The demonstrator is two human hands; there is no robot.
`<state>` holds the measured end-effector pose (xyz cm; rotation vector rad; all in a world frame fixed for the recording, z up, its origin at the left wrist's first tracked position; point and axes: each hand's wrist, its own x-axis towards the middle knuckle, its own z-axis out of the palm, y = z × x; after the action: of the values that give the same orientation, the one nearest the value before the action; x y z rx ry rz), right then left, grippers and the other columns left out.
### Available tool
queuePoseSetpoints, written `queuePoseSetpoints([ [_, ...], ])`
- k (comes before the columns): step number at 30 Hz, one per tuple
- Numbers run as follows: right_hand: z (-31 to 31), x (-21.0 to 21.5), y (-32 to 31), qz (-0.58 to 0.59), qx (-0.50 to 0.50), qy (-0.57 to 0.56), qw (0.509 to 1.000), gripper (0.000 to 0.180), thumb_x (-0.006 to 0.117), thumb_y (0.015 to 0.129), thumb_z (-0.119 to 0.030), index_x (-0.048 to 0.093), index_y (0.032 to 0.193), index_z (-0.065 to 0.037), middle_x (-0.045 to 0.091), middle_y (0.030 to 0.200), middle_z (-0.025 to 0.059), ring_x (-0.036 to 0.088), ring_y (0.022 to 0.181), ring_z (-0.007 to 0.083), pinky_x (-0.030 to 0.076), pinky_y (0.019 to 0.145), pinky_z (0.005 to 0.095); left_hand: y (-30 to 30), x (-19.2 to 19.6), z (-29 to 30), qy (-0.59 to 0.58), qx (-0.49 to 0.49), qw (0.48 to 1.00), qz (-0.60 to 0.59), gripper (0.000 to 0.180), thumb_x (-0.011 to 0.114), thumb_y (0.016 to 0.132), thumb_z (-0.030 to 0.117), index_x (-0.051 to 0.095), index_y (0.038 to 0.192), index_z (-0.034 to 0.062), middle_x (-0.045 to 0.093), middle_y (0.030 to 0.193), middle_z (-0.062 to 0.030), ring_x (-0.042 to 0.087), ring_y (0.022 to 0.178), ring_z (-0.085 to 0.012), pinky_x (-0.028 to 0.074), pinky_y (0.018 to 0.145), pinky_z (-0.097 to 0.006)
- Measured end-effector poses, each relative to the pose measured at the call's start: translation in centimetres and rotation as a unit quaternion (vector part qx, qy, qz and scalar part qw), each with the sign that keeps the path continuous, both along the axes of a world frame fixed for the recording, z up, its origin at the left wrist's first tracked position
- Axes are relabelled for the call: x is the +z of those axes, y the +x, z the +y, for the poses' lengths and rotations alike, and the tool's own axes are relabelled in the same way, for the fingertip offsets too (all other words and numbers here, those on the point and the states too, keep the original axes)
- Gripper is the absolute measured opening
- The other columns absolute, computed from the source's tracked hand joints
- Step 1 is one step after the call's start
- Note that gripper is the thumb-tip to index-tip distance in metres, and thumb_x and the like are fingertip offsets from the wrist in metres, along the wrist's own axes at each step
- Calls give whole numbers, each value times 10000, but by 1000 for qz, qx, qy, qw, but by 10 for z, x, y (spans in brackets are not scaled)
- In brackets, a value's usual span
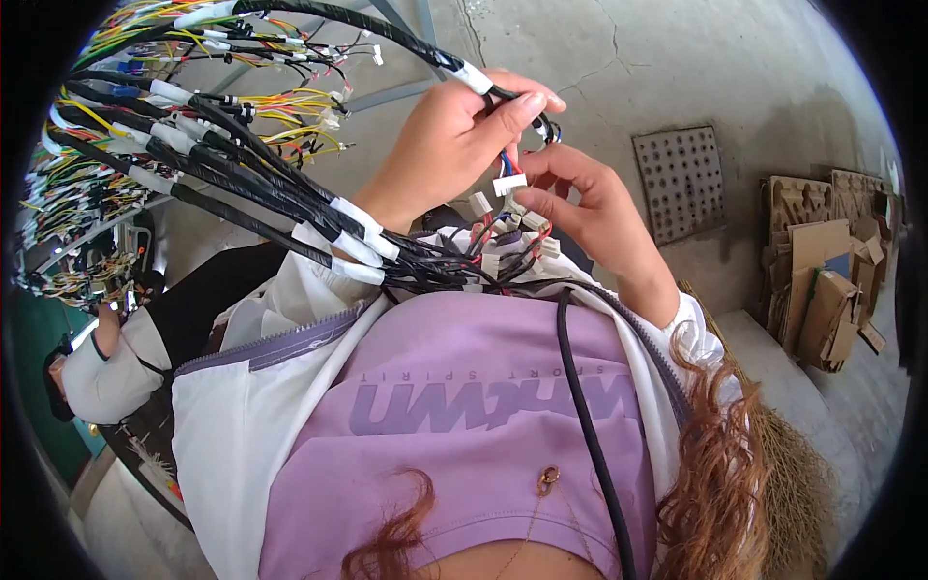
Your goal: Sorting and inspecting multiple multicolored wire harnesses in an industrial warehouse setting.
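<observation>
My left hand (435,145) is closed round a black-taped wire harness (387,31), thumb and forefinger pinching it just past a white tape band (472,77). From there thin red, blue and black wires run down into a white plug connector (509,184). At that connector's right side, the thumb and forefinger of my right hand (592,205) are closed against it. Below both hands, more white connectors (491,263) on short wires lie bunched at my lap. Several other black harnesses (242,174) pass over my left forearm, wrapped with white tape.
Harnesses with yellow, red and green wire ends (300,101) hang on a grey metal frame (387,95) at left. Another person (111,372) is at the far left. A perforated floor grate (680,182), folded cardboard (826,309) and a straw broom (788,464) are at right.
</observation>
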<state>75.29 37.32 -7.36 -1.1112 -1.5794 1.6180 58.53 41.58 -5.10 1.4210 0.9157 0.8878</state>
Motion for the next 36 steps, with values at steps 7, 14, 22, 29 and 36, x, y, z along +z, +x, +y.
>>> queuePoseSetpoints([
  [7, -9, 3, 0, 85, -59, -34, 994, 163, 559, 793, 29, 607, 948, 7, 599, 857, 60, 561, 707, 108, 461, 635, 230, 0, 3, 2, 27, -23, 999, 40, 208, 468, 894, 147, 603, 953, 0, 611, 827, -27, 473, 545, -43, 400, 508, -185],
  [14, -12, 13, 5, 128, -41, 10, 991, 176, 529, 802, 56, 598, 962, 30, 601, 902, 109, 584, 752, 147, 486, 652, 234, 4, 11, -2, 14, -37, 999, 14, 221, 470, 894, 185, 613, 949, 25, 627, 823, 1, 442, 492, 4, 344, 409, -149],
  [22, -14, 13, 3, 137, -49, 33, 989, 169, 532, 794, 63, 607, 942, 33, 599, 906, 143, 590, 757, 167, 499, 650, 246, 2, 15, -2, 36, -43, 998, 13, 235, 469, 894, 197, 608, 958, 20, 608, 773, 6, 444, 502, -2, 345, 433, -154],
  [29, -32, 0, 4, 218, -81, -125, 964, 261, 519, 832, 27, 457, 1085, -4, 584, 941, 71, 581, 775, 125, 470, 687, 239, 5, 13, 1, -46, -75, 994, -66, 261, 448, 906, 177, 558, 1005, -38, 574, 698, -53, 548, 652, -94, 435, 601, -203],
  [36, -25, -18, 0, 429, -223, -189, 855, 375, 493, 871, -99, 370, 1218, -22, 570, 1035, 118, 573, 814, 151, 436, 748, 262, 6, 5, -1, -61, -70, 985, -144, 273, 426, 920, 175, 522, 1038, -52, 614, 795, -107, 582, 723, -131, 482, 679, -248],
])
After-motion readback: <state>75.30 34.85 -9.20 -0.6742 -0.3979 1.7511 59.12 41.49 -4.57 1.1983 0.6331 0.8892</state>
